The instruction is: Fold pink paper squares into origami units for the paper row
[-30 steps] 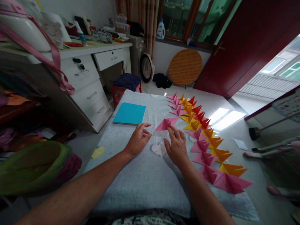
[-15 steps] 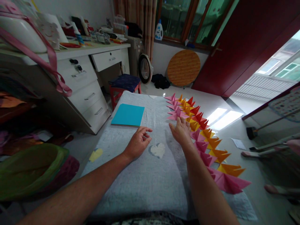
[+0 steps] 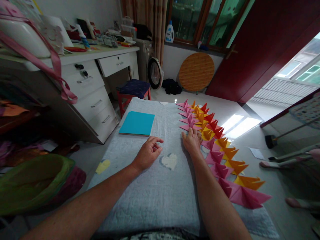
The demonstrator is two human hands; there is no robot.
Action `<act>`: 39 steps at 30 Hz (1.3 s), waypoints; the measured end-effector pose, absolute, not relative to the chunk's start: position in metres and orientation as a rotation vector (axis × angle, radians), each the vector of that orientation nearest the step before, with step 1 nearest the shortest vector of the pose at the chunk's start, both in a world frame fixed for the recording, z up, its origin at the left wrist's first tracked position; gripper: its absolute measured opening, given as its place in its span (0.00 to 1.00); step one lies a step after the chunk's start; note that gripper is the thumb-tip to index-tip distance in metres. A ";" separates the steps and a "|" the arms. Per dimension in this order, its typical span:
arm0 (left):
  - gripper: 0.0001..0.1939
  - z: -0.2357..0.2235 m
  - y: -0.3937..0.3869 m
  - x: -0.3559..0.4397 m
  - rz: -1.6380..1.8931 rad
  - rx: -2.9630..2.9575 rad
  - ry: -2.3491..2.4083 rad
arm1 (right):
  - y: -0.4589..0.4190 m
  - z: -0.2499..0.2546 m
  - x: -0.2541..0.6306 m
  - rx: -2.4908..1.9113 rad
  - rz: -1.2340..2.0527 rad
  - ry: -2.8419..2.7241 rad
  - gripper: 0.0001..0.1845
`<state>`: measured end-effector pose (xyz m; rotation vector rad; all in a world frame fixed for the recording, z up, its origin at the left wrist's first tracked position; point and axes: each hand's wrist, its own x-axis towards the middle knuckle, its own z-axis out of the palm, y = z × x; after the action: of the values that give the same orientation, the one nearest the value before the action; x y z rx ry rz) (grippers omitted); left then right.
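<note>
Rows of folded paper cranes run along the right side of the cloth-covered table (image 3: 150, 200): pink cranes (image 3: 221, 170) nearest me, then yellow-orange cranes (image 3: 228, 153), with red cranes (image 3: 216, 128) at the far outer side. My right hand (image 3: 192, 140) rests low at the pink row, its fingertips just in front of a pink crane (image 3: 190, 122). Its thumb stands apart from the fingers, and I see nothing held; the fingertips are partly hidden. My left hand (image 3: 150, 151) hovers over the cloth, fingers loosely bent and apart, holding nothing. Beyond it lies a stack of blue square paper (image 3: 137, 123).
On the left stand a white desk (image 3: 87, 80) with clutter on top and a bin with a green liner (image 3: 37, 180). A stool (image 3: 133, 89) is behind the table. Farther back are an open washing machine door (image 3: 155, 73) and a round wooden tabletop (image 3: 196, 71).
My right hand has drawn back slightly toward me along the pink row, away from the pink crane it was touching. My left hand has hardly moved. The view has shifted slightly.
</note>
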<state>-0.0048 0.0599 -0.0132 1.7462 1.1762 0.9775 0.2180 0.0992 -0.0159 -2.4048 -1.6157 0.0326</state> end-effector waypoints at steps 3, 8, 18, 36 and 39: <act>0.12 -0.012 0.059 -0.005 0.973 1.746 1.178 | 0.100 -0.016 0.217 -2.390 0.039 -1.607 0.27; 0.12 -0.012 0.060 -0.005 0.975 1.734 1.170 | 0.100 -0.015 0.217 -2.334 0.005 -1.609 0.28; 0.11 -0.011 0.060 -0.006 0.989 1.732 1.163 | 0.098 -0.015 0.215 -2.382 0.017 -1.625 0.28; 0.08 0.002 0.095 -0.046 1.147 2.133 1.665 | 0.049 0.026 0.172 -1.992 0.201 -2.064 0.23; 0.09 -0.004 0.102 -0.055 1.061 2.177 1.804 | 0.040 0.017 0.159 -1.916 0.285 -2.181 0.22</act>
<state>-0.0549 0.1022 -0.0037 2.1771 1.8037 1.0607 0.1592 0.0403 0.0170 -1.9162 -2.1807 0.2850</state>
